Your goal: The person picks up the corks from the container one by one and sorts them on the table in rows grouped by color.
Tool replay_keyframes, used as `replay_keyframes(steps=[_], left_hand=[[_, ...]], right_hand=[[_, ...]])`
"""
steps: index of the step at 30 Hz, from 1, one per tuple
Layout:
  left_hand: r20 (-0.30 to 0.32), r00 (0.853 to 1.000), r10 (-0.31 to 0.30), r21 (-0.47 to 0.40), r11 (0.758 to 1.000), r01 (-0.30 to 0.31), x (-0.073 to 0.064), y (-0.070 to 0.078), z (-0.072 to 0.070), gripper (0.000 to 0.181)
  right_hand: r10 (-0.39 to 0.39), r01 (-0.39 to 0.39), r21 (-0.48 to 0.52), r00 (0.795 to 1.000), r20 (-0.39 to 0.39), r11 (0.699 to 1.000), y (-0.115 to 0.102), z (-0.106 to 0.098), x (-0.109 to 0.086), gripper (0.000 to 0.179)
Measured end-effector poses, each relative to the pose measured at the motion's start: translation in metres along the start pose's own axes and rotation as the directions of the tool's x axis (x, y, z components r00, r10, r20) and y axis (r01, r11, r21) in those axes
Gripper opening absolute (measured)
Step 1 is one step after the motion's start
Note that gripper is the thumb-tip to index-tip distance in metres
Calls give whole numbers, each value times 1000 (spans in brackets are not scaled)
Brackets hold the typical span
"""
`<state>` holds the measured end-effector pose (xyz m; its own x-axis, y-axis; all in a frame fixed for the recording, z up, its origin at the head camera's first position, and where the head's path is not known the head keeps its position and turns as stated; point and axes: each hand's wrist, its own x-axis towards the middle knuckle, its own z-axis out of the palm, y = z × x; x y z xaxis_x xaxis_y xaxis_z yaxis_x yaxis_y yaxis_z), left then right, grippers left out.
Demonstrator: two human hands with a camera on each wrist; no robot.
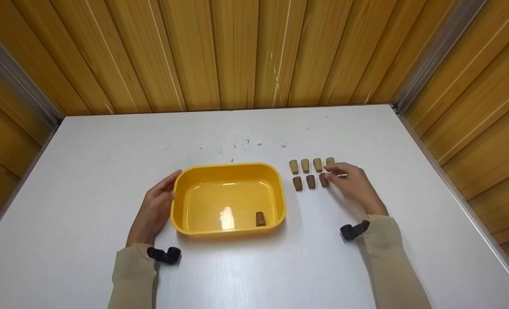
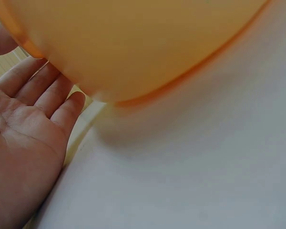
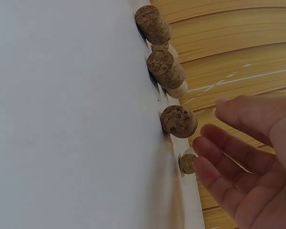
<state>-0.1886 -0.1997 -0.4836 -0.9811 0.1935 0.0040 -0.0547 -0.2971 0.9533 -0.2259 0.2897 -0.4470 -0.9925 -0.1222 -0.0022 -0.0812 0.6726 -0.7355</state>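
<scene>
A yellow plastic tub [image 1: 226, 197] sits on the white table, with one brown cork stopper [image 1: 260, 219] lying inside near its front right corner. My left hand [image 1: 153, 210] holds the tub's left side, the thumb at the rim and the fingers against the outer wall [image 2: 133, 47]. To the right of the tub lie three brown cork stoppers [image 1: 310, 182] in a row. Behind them is a row of several paler stoppers [image 1: 305, 165]. My right hand [image 1: 355, 186] is at the rightmost brown stopper [image 3: 178, 121], thumb and fingers spread apart beside it.
Yellow wood-look panels [image 1: 237, 56] stand along the back and both sides of the white table [image 1: 86, 171]. Small dark marks [image 1: 248, 142] dot the tabletop behind the tub. Each sleeve cuff carries a black wrist camera [image 1: 164, 255].
</scene>
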Motion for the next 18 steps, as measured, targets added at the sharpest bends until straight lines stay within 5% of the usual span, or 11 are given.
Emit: replay_keyframes(steps=[10,18], left_hand=[[-1,1000,-9,-25,1000,9,1,0,1,56],[17,1000,0,-43,999,0,0,1,0,56]], right_hand=[[-185,185,-12,982,-47,983,-22,5,-1,27],[-228,228,-1,972,64,974,-54,5,1,33]])
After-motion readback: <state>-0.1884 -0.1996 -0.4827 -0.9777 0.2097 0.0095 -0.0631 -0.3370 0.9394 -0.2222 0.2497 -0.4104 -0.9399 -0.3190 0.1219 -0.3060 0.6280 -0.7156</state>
